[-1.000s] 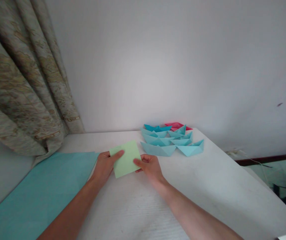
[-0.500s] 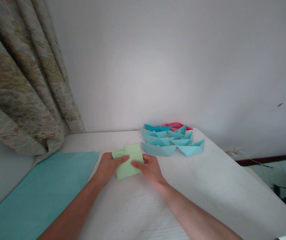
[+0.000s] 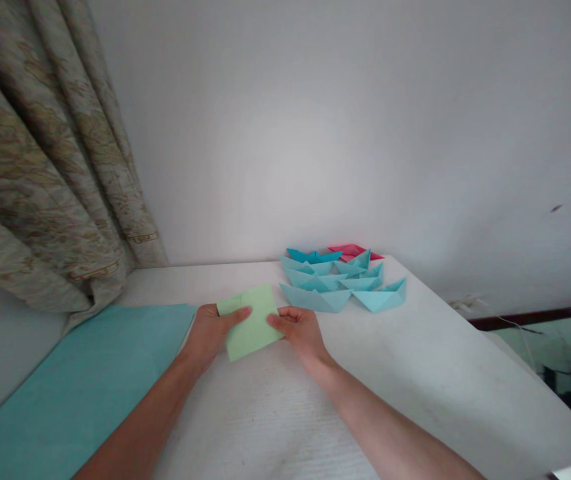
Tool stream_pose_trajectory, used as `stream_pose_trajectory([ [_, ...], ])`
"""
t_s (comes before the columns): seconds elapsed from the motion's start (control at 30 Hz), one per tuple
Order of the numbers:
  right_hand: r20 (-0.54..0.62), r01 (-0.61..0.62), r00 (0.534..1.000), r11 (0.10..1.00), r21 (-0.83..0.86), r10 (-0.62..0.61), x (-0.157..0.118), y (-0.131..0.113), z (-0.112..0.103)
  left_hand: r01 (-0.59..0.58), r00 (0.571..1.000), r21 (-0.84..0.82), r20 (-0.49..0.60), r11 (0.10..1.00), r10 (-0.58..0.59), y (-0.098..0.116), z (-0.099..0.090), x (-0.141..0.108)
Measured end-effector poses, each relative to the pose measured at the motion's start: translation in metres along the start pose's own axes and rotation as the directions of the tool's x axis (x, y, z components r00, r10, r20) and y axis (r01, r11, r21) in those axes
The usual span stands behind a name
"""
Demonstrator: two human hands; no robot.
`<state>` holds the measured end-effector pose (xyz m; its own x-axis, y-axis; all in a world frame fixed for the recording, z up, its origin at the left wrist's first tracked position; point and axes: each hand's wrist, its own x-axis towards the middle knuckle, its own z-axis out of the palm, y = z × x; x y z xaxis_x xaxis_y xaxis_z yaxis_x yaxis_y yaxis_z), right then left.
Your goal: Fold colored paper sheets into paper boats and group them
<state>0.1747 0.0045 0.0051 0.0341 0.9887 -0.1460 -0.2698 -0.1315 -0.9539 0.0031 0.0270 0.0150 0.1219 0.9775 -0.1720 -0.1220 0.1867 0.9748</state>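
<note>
Pale green paper square [image 3: 250, 323] held over the white desk [image 3: 190, 283] between both hands; left grip [image 3: 210, 335] pins its left edge under the thumb; right grip [image 3: 299, 331] holds its right corner; even pressure from both sides suits the sheet; folded blue paper boats [image 3: 315, 298] lie beyond.

**Pale green paper square [image 3: 252, 327] held at a slant**

The thin, matte sheet sits skewed, one corner pointing near, with a small flap at its far-left corner. The left hand [image 3: 210, 337] pins its left edge by the thumb; the right hand [image 3: 300, 331] touches its right edge.
</note>
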Motion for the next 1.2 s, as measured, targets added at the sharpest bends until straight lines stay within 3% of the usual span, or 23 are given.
stream_pose_trajectory([
  [0.27, -0.027, 0.005, 1.0, 1.0, -0.008, -0.005, 0.0, 0.0, -0.001, 0.085, 0.984, 0.023, 0.154, 0.996, -0.088, 0.003, 0.003, -0.006],
  [0.5, -0.159, 0.09, 0.983, 0.996, 0.006, -0.088, 0.002, -0.006, -0.003, 0.085, 0.957, 0.079, 0.271, 0.993, -0.104, 0.004, 0.0, -0.009],
  [0.9, -0.152, 0.062, 0.987, 0.998, 0.015, -0.059, 0.0, -0.008, -0.001, 0.089, 0.949, 0.149, 0.288, 0.985, -0.129, 0.004, -0.002, -0.006],
  [1.2, -0.057, 0.038, 0.998, 0.998, -0.054, -0.041, -0.002, -0.002, 0.0, 0.169, 0.953, 0.066, 0.244, 0.983, -0.18, 0.002, 0.005, -0.009],
])
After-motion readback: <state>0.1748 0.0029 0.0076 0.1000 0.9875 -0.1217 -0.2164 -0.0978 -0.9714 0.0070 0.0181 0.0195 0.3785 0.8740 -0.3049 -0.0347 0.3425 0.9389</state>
